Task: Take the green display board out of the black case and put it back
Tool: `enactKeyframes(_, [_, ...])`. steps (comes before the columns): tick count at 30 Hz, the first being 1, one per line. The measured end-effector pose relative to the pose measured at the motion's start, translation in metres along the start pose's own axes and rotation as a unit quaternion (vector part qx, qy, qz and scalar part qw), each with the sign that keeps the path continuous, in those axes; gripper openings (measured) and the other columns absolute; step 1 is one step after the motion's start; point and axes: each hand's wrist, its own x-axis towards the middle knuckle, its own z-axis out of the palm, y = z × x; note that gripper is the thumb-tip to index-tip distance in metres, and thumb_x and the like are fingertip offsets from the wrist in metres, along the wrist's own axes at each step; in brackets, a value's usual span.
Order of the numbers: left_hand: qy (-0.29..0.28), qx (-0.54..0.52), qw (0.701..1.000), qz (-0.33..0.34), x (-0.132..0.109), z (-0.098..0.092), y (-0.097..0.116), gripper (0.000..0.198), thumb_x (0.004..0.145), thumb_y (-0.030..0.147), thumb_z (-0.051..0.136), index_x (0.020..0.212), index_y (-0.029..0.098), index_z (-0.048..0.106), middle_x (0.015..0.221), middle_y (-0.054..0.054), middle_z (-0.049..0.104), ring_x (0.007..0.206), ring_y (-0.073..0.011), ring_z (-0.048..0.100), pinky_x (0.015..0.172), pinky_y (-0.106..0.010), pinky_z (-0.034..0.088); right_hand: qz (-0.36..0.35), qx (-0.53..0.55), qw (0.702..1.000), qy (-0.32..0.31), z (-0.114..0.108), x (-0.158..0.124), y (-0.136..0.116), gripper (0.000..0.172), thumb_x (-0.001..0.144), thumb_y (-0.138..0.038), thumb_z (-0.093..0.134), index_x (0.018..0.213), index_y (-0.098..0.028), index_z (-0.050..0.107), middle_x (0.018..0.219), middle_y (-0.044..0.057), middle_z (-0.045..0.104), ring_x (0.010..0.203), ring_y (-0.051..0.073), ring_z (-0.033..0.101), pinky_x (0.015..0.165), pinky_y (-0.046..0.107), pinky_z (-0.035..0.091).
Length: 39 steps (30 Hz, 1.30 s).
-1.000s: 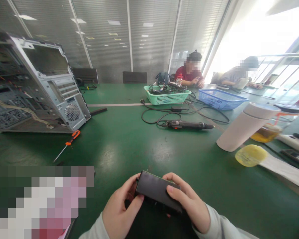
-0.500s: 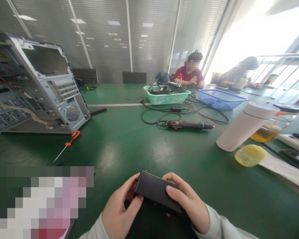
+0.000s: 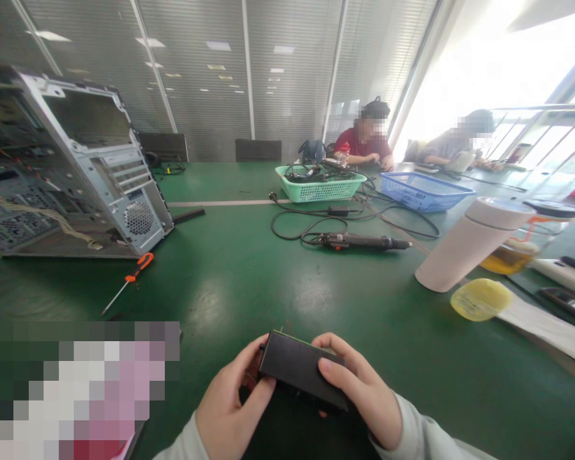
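Observation:
Between my two hands, low in the middle of the head view, is a flat black rectangular box (image 3: 301, 367) with a thin green edge along its far side. I cannot make out its exact kind. My left hand (image 3: 237, 396) grips its left end, thumb on the near edge and fingers around the back. My right hand (image 3: 364, 390) clasps the right end, thumb lying on the top face and fingers behind. The underside of the box is hidden. An orange-handled screwdriver (image 3: 129, 278) lies on the green table (image 3: 230, 275) beyond my left hand.
An open computer case (image 3: 138, 220) stands at the left. A corded electric screwdriver (image 3: 364, 241) lies mid-table before a green basket (image 3: 326, 190) of cables and a blue basket (image 3: 424, 198). At right are a pink tumbler (image 3: 469, 246) and yellow tape (image 3: 482, 300). Two people sit beyond.
My hands and the black box have hardly moved. Across the table, the hands of the person in red have come down toward the tabletop.

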Motion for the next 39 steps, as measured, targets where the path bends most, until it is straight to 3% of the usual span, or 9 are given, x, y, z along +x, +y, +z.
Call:
enactKeyframes(9, [0.005, -0.008, 1.0, 0.001, -0.001, 0.001, -0.002, 0.047, 0.082, 0.032, 0.053, 0.124, 0.012, 0.061, 0.111, -0.012, 0.073, 0.085, -0.0238, 0.07, 0.076, -0.031, 0.055, 0.016, -0.021, 1.0, -0.009, 0.002, -0.007, -0.016, 0.05, 0.073, -0.062, 0.071, 0.091, -0.019, 0.05, 0.067, -0.005, 0.056, 0.049, 0.007, 0.052, 0.044, 0.015, 0.044])
enactKeyframes(18, [0.002, -0.021, 1.0, 0.001, 0.0, 0.001, -0.002, 0.047, 0.081, 0.033, 0.054, 0.124, 0.014, 0.061, 0.107, -0.01, 0.075, 0.082, -0.0237, 0.07, 0.074, -0.031, 0.055, 0.004, -0.018, 1.0, 0.003, -0.001, 0.0, 0.0, 0.053, 0.07, -0.064, 0.07, 0.089, -0.02, 0.049, 0.064, -0.005, 0.054, 0.044, 0.008, 0.049, 0.039, 0.016, 0.042])
enactKeyframes(28, [0.017, -0.061, 0.998, 0.012, -0.006, 0.001, -0.012, 0.046, 0.08, 0.032, 0.059, 0.125, 0.02, 0.062, 0.107, -0.007, 0.074, 0.084, -0.024, 0.067, 0.075, -0.031, 0.054, 0.001, -0.031, 1.0, 0.005, 0.0, -0.001, -0.003, 0.053, 0.07, -0.066, 0.069, 0.089, -0.021, 0.048, 0.065, -0.004, 0.054, 0.044, 0.008, 0.048, 0.039, 0.016, 0.04])
enactKeyframes(33, [0.006, -0.127, 0.992, -0.023, -0.001, -0.002, -0.006, 0.038, 0.087, 0.041, 0.048, 0.114, 0.019, 0.064, 0.097, -0.006, 0.073, 0.088, -0.0237, 0.066, 0.078, -0.03, 0.052, -0.009, -0.07, 0.997, 0.004, -0.002, -0.003, -0.011, 0.052, 0.07, -0.064, 0.07, 0.093, -0.019, 0.056, 0.068, -0.003, 0.051, 0.051, 0.01, 0.05, 0.046, 0.019, 0.044])
enactKeyframes(39, [0.021, -0.07, 0.997, -0.017, -0.001, 0.001, 0.002, 0.03, 0.081, 0.034, 0.055, 0.107, 0.019, 0.061, 0.091, -0.005, 0.07, 0.093, -0.0241, 0.066, 0.074, -0.029, 0.052, -0.1, -0.152, 0.983, 0.02, -0.005, -0.008, -0.013, 0.027, 0.081, -0.04, 0.067, 0.099, -0.02, 0.062, 0.087, 0.003, 0.059, 0.072, 0.016, 0.054, 0.062, 0.025, 0.048])
